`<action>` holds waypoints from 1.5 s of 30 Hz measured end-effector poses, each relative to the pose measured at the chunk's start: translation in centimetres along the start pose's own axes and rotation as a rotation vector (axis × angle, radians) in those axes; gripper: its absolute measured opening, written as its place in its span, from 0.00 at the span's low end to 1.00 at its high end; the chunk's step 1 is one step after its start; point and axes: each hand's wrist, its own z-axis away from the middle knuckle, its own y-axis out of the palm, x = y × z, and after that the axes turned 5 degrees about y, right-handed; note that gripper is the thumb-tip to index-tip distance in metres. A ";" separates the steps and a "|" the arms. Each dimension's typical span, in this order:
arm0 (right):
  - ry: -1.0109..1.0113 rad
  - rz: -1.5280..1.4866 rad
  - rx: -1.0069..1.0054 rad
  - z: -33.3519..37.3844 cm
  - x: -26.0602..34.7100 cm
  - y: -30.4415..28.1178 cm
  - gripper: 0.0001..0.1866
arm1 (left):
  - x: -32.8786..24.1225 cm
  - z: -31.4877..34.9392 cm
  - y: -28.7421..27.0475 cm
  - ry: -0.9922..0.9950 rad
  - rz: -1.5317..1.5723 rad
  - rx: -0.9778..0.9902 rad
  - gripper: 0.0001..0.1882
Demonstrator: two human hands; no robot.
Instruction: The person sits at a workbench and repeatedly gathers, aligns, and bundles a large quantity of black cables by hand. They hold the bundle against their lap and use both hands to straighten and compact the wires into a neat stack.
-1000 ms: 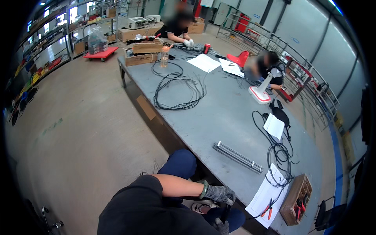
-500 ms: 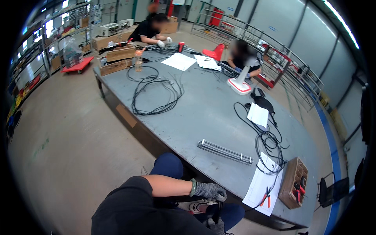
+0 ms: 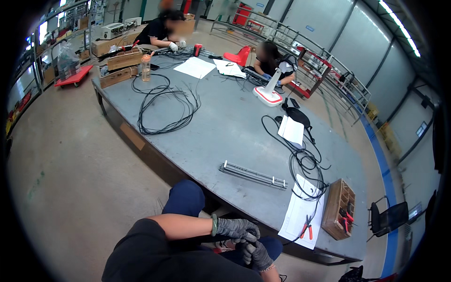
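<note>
Over my lap, just off the table's near edge, both gloved hands meet with fingers closed. My left hand [image 3: 238, 229], in a grey knit glove, reaches in from the left. Against its fingertips is my right hand [image 3: 258, 255], gloved alike, coming up from below. Between them is a thin dark piece, mostly hidden, which looks like the end of the black cable [image 3: 305, 157]. That cable lies in loose loops on the table's right side, and a strand runs over the near edge toward my hands. Red-handled pliers [image 3: 307, 229] rest on a printed sheet [image 3: 296, 214] nearby.
On the grey table [image 3: 221, 127] lie a bundle of grey rods [image 3: 253, 175], a coil of black cables [image 3: 164, 110] and a wooden tool box [image 3: 331, 211]. A white-and-red stand [image 3: 268, 95] is farther back. Two co-workers sit at the far side. A black chair [image 3: 389, 217] stands right.
My right hand has risen to meet my left, and their fingers now touch. The whole view has shifted, so the table appears farther left.
</note>
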 end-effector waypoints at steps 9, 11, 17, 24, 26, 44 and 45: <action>-0.127 0.160 -0.248 0.7 1.1 3.6 0.12 | -2.6 1.5 1.6 0.103 -0.195 -0.195 0.17; -0.125 0.270 -0.373 0.7 0.9 4.9 0.13 | -5.5 3.2 1.9 -0.047 -0.397 -0.238 0.22; -0.041 0.108 -0.299 0.6 0.0 4.9 0.10 | -4.1 3.8 2.7 0.019 -0.367 -0.246 0.17; -0.075 0.024 -0.230 0.3 -0.6 3.2 0.09 | -7.0 2.3 0.9 -0.315 0.236 0.008 0.16; -0.144 0.163 -0.153 -0.4 -0.1 3.1 0.12 | -5.9 2.3 0.2 -0.249 0.123 -0.002 0.17; -0.542 0.559 -0.563 -1.7 0.4 -13.2 0.20 | -2.7 1.1 0.9 -0.252 -0.106 -0.293 0.08; -0.476 0.455 -0.811 -1.4 0.6 -16.5 0.18 | -2.7 1.1 0.9 -0.218 -0.168 -0.295 0.08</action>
